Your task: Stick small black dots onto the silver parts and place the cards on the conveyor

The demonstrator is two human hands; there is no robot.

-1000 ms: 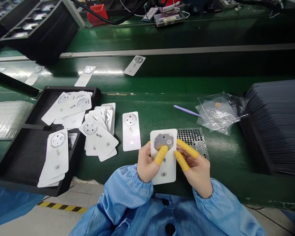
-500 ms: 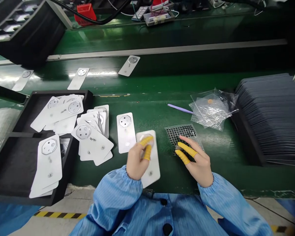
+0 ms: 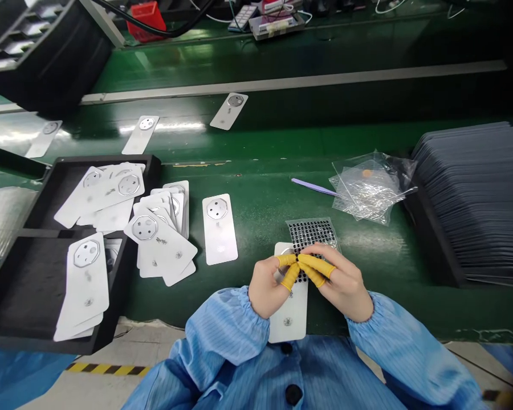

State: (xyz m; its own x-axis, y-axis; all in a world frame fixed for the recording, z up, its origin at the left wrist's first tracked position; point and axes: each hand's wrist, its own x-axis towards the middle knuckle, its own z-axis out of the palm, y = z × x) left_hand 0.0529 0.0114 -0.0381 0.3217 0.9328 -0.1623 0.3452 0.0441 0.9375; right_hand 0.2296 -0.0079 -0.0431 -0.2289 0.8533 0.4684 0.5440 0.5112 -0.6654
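Observation:
My left hand (image 3: pixel 271 285), with yellow finger covers, is closed in a pinch at the edge of a clear sheet of small black dots (image 3: pixel 310 230). My right hand (image 3: pixel 337 279), also in yellow covers, pinches the same sheet, its fingertips meeting those of the left. Beneath both hands lies a white plate (image 3: pixel 288 319), its upper end partly hidden by the sheet and fingers. Another white plate (image 3: pixel 220 236) with an octagonal silver face lies flat to the left. Whether a single dot is between the fingertips is too small to tell.
Piled white plates (image 3: pixel 166 247) lie beside a black divided tray (image 3: pixel 21 290) at the left. Purple tweezers (image 3: pixel 312 186) touch clear plastic bags (image 3: pixel 367 191). Dark thin sheets (image 3: pixel 474 199) stand stacked at the right. More plates (image 3: pixel 229 111) lie on the green surface behind.
My left hand has moved right to meet my right hand at the dotted sheet. The near plate has shifted right and toward me. The sheet's lower edge now overlaps the plate.

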